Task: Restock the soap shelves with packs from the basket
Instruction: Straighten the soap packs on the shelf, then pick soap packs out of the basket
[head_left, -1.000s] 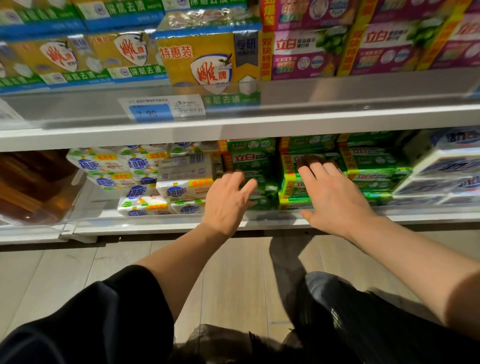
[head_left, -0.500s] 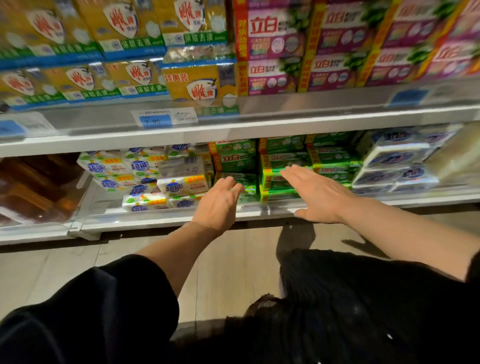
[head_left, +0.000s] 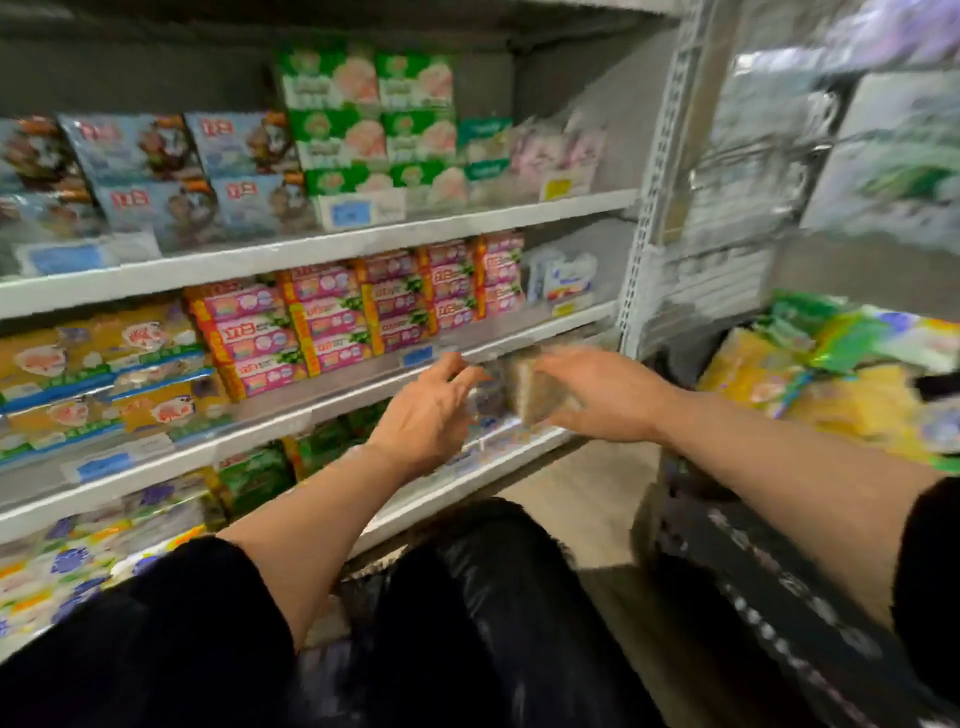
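Observation:
The view is smeared by motion. My left hand (head_left: 426, 415) hangs in front of the shelf edge with its fingers loosely bent, and I see nothing in it. Close to its right is my right hand (head_left: 597, 395), whose fingers are a blur. Between the two hands lies a blurred tan-grey patch (head_left: 540, 387); I cannot tell if it is a pack or the moving fingers. The black basket (head_left: 769, 571) stands at the right with yellow soap packs (head_left: 857, 405) and green packs (head_left: 810, 322) in it. Pink soap packs (head_left: 363, 312) fill the shelf above the hands.
White shelves (head_left: 311, 249) run from the left to a perforated metal upright (head_left: 660, 208). Orange packs (head_left: 104, 364), green packs (head_left: 332, 441) and blue-white packs (head_left: 78, 566) sit on the lower levels. Another blurred rack (head_left: 831, 156) stands behind the basket. My dark-clothed knees (head_left: 467, 597) are below.
The view has swung right, toward the shelf's end and the basket. Both hands have left the green packs on the bottom shelf and come together in front of the shelf edge.

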